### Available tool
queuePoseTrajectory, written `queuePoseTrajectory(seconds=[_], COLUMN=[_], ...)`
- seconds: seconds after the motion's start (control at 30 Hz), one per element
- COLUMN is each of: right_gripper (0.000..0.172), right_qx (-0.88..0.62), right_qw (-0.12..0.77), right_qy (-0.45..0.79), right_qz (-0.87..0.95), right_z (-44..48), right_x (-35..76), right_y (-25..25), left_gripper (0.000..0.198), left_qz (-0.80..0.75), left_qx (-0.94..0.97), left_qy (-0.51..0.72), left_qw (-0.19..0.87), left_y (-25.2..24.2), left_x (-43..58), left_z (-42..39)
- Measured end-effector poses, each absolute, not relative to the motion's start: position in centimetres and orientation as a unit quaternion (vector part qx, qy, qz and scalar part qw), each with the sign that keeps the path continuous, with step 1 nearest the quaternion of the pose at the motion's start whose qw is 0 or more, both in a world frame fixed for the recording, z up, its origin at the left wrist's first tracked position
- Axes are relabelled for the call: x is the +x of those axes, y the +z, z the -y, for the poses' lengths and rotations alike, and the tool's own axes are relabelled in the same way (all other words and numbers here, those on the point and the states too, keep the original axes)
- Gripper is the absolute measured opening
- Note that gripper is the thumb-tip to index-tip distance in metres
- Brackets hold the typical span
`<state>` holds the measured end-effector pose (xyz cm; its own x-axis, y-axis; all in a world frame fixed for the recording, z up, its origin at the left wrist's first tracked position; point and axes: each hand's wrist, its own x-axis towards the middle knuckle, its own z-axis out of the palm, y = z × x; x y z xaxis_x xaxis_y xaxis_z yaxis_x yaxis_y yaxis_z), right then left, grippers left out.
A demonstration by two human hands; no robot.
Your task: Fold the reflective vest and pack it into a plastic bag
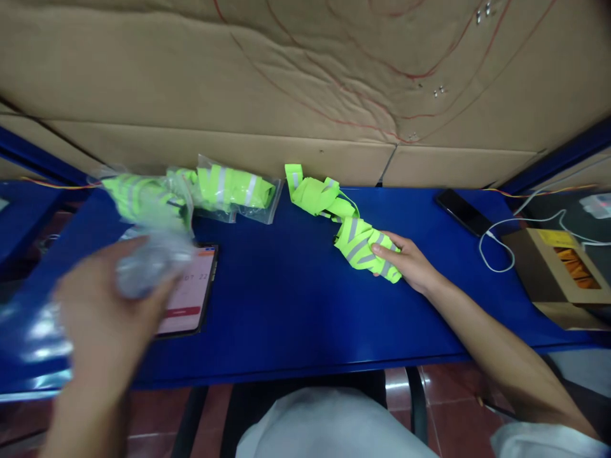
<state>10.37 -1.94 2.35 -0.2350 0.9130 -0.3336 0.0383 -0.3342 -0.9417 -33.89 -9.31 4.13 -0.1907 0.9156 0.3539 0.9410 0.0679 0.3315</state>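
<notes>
My right hand (408, 261) is closed around a folded neon-green reflective strap (358, 245) with grey stripes, at the right of the blue table's middle. Just behind it, a second neon-green strap bundle (315, 196) lies unbagged, one end sticking up. On the left, my left hand (102, 305), smeared by motion, grips a crumpled clear plastic bag (155, 261). That hand is raised in front of a tablet (185, 299) with a lit screen. Past it, clear bags with neon-green straps inside (233, 189) lie along the back of the table.
A cardboard wall (286, 83) with red wires stands behind the blue table (286, 305). At the right are a black phone (463, 213), a white cable (501, 254) and an open cardboard box (558, 267) with orange contents. More clear plastic (42, 337) lies at the left edge.
</notes>
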Motion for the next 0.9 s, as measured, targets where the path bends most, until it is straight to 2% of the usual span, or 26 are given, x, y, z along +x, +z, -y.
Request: queuePoseTrajectory(seconds=[0.1,0.17,0.23,0.3,0.43,0.53,0.63,0.77,0.9], right_gripper=[0.057,0.057,0.056,0.056,0.055,0.056,0.054,0.047,0.045], right_qx=[-0.515,-0.525,-0.536,-0.542,-0.54,-0.54,-0.54,-0.528,-0.533], right_qw=[0.328,0.324,0.32,0.312,0.296,0.3,0.304,0.283,0.265], right_qy=[0.636,0.625,0.615,0.612,0.624,0.626,0.633,0.649,0.648], right_qz=[0.472,0.478,0.483,0.484,0.481,0.476,0.463,0.469,0.475], right_z=[1.7,1.4,1.1,0.9,0.9,0.9,0.9,0.9,1.0], right_x=[10.9,11.5,12.1,12.6,12.7,12.7,12.9,13.1,12.6], right_y=[2.6,3.0,3.3,3.7,4.0,4.2,4.3,4.6,4.7], left_gripper=[0.047,0.045,0.068,0.091,0.106,0.113,0.108,0.09,0.103], left_qz=[0.597,0.528,0.51,0.499,0.455,0.43,0.421,0.418,0.428], left_qx=[-0.781,-0.841,-0.848,-0.851,-0.88,-0.889,-0.889,-0.886,-0.883], left_qy=[-0.182,-0.096,-0.03,-0.004,-0.032,-0.049,-0.068,-0.093,-0.091], left_qw=[0.003,-0.069,-0.139,-0.167,-0.13,-0.15,-0.169,-0.178,-0.173], left_y=[4.2,4.1,4.5,5.0,5.1,3.9,2.8,2.8,2.6], left_x=[-24.0,-20.1,-18.5,-18.2,-17.5,-16.5,-16.5,-17.1,-17.0], left_z=[8.5,8.1,7.7,7.3,5.9,4.7,4.2,4.4,4.6])
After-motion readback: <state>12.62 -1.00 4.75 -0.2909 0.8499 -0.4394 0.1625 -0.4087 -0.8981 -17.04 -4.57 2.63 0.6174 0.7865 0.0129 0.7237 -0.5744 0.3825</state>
